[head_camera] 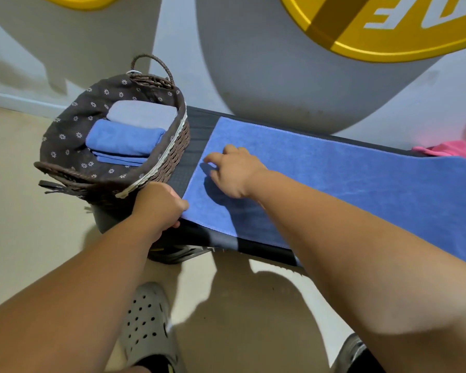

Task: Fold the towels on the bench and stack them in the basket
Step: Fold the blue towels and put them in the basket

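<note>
Nearest the camera: grey perforated clog (148, 324) on the beige floor (19, 211), second shoe only partly in view at bottom right. Both bare forearms reached forward to the bench.

Left hand (160, 204) was clenched on the near left corner of the blue towel (334, 184), fingers curled under the hem at the bench's front edge. Right hand (233, 172) lay on top of the towel near its left end, fingers bent and loosely spread, palm down, not gripping anything; whether the fingertips pinched any cloth, can't tell.

Blue towel was spread flat and unfolded along the black bench (199, 130), long axis running left to right, near edge hanging slightly over the front. A strip of bare bench showed between the towel's left end and the basket.

Wicker basket (172, 149) sat at the left end of the bench, dark floral liner, a handle at each end. Inside: folded blue towels (124, 138) stacked, and a folded grey towel (143, 113) just behind them, touching.

Far right: pink towel (449, 149) bunched on the bench beyond the blue one's right end, touching or overlapping it.

Behind: grey wall (253, 63) with a yellow emblem (388, 28) carrying white letters.
</note>
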